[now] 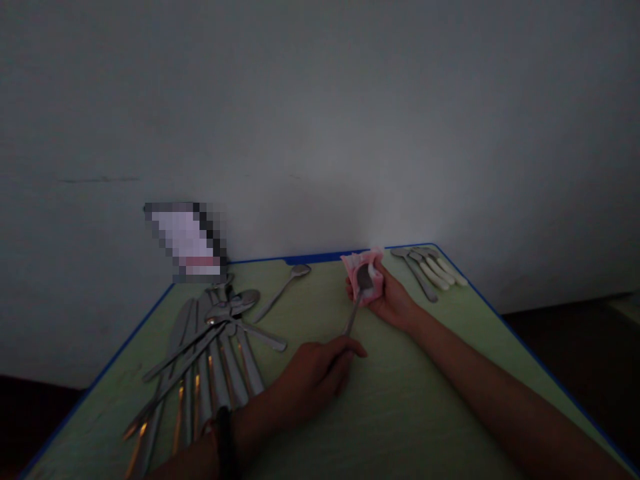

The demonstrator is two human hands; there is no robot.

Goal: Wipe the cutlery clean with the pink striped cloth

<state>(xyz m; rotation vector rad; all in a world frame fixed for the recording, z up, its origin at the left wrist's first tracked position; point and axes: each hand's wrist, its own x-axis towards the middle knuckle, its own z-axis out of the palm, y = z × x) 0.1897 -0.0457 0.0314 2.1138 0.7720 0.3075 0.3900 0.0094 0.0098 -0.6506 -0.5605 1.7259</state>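
My left hand [313, 373] rests on the green table [400, 407], fingers pinched round the handle end of a metal spoon [356, 310]. The spoon's bowl lies in a pink cloth [364, 273] that my right hand [387, 297] grips and wraps around it, near the table's far edge. A dark band circles my left wrist.
A heap of several metal knives and spoons [215, 347] lies at the left. One lone spoon [285, 287] sits beyond it. Several white-handled utensils [433, 270] lie at the far right corner. A blurred-out object [187, 240] stands at the back left. A grey wall rises behind.
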